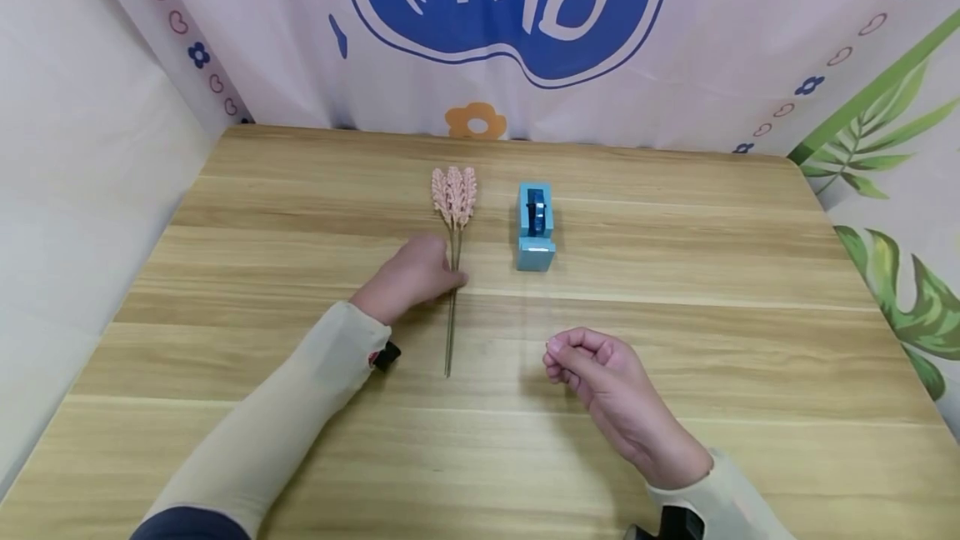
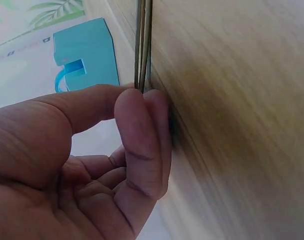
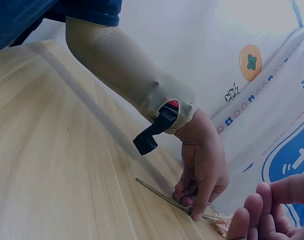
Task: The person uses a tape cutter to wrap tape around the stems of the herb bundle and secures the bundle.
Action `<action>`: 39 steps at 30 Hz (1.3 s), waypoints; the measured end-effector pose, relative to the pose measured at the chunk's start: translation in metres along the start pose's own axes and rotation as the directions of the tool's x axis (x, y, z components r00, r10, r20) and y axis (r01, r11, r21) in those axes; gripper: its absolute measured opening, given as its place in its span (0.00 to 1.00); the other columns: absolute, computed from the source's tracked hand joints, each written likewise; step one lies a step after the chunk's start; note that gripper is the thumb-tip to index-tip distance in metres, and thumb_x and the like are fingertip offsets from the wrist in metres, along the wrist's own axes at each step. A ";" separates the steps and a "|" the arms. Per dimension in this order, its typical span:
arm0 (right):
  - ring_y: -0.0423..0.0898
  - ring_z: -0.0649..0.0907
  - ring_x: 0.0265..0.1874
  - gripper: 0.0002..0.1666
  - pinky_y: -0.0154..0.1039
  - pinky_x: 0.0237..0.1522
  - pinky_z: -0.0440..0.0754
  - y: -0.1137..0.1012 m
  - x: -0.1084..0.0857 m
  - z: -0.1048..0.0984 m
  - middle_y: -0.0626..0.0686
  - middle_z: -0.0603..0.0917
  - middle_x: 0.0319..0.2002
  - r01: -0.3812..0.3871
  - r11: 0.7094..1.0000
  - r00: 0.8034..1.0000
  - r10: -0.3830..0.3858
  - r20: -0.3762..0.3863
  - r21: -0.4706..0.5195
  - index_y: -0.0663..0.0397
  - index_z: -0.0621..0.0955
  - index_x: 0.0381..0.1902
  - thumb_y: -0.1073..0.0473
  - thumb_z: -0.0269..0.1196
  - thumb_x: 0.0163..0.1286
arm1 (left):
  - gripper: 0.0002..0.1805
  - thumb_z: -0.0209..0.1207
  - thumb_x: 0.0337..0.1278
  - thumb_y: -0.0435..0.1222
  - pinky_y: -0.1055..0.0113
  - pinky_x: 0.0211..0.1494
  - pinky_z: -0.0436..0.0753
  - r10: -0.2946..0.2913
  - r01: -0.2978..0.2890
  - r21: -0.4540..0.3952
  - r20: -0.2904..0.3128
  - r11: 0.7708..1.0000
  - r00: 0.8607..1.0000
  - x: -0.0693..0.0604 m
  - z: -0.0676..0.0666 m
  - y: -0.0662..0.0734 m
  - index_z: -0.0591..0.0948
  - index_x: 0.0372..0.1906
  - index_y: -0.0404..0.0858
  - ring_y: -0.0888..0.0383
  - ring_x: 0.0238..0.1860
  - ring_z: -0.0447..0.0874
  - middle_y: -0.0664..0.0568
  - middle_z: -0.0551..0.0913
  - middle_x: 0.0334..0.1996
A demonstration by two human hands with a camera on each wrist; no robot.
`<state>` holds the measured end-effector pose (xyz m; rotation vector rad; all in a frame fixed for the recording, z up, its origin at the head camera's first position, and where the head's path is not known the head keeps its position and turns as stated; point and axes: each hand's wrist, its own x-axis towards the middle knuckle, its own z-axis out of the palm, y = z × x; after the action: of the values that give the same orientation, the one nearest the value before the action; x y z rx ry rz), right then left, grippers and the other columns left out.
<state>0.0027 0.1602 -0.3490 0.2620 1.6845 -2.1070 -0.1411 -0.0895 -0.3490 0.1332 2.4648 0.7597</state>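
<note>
A small bunch of pink artificial flowers [image 1: 453, 194] lies on the wooden table, blossoms toward the back. My left hand [image 1: 422, 275] pinches its thin stems [image 1: 451, 332] about midway; in the left wrist view the stems [image 2: 143, 45] rise from between the fingertips. To the right stands a light blue tape dispenser [image 1: 536, 255] with a blue roll [image 1: 536, 211] in it. My right hand [image 1: 603, 394] is in front of the dispenser, thumb and forefinger pinched together. A faint clear strip of tape appears to run from the dispenser to these fingertips.
The wooden table [image 1: 315, 190] extends to a printed cloth backdrop [image 1: 285, 40] behind it. A leaf-patterned cloth [image 1: 911, 273] hangs on the right, and white cloth [image 1: 82, 157] on the left. A small black camera [image 3: 159, 127] is on the left wrist.
</note>
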 end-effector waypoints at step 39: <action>0.38 0.84 0.39 0.04 0.31 0.50 0.85 0.002 0.001 0.001 0.44 0.86 0.35 -0.020 1.000 1.000 0.020 0.005 -0.007 0.55 0.80 0.41 0.67 0.59 0.77 | 0.11 0.53 0.81 0.37 0.65 0.28 0.68 0.283 -0.320 -0.016 -0.425 0.947 0.860 -0.032 -0.016 -0.060 0.80 0.42 0.33 0.56 0.23 0.66 0.49 0.72 0.21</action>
<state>0.0025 0.1589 -0.3514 0.2700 1.6791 -2.0856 -0.1192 -0.1557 -0.3554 0.3667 2.8491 1.1292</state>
